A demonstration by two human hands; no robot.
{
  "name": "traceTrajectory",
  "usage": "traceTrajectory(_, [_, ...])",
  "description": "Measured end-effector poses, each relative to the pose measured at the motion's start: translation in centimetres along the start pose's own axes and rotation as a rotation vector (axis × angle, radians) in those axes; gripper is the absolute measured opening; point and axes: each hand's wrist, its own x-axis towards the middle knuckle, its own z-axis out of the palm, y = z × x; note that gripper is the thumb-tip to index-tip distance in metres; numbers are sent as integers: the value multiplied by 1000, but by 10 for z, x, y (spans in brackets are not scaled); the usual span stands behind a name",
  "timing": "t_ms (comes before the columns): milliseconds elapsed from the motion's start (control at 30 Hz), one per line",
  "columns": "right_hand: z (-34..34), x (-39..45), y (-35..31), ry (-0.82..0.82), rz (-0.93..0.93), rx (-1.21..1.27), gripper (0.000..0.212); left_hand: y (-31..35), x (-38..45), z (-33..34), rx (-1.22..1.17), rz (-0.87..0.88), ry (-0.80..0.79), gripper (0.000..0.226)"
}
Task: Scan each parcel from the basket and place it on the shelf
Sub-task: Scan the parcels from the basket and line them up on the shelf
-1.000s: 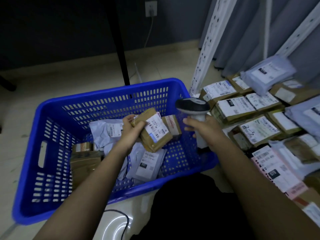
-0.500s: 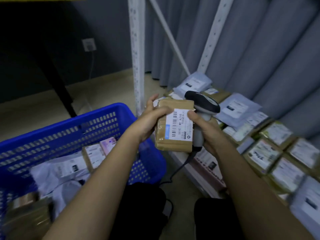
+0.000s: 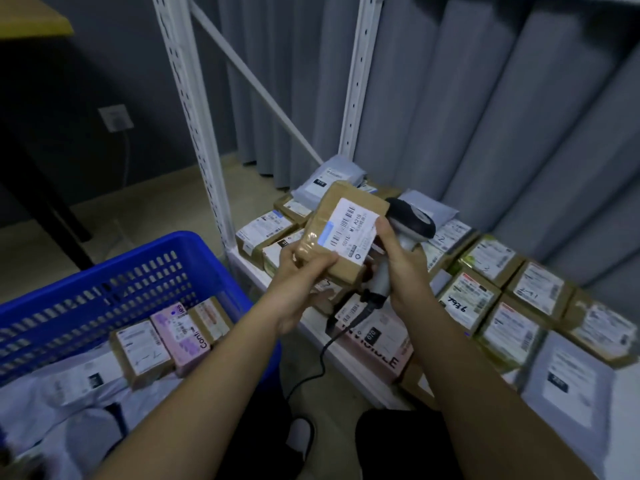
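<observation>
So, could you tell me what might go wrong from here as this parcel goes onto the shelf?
1. The right hand grips the scanner while its thumb steadies the brown parcel, so either could slip.
2. The shelf is crowded with parcels; setting this one down may shove a neighbour off the front edge.
3. The scanner's cable hangs over that edge and could snag a parcel there.

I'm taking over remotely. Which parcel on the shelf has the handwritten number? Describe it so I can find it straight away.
Start at the white shelf right of the blue basket. Just right of the right hand, which holds the scanner, lies a brown parcel in the rows of similar boxes. Its white label alone bears big black marker digits, seemingly 7936; the neighbours' labels look printed only.
</observation>
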Motion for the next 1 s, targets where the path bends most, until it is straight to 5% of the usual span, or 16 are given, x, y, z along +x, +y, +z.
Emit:
traceTrajectory(167, [-15,5,-1,-48,66,-162,41,11,16,-28,104,201,147,49])
traceTrajectory(500, [-36,-22,-12,-458,132,-601,31,-3,29,-78,362,140,131,66])
traceTrajectory(1000, [-49,-30,-22,-345,-2,-720,25,-6,28,-75,417,165,110,67])
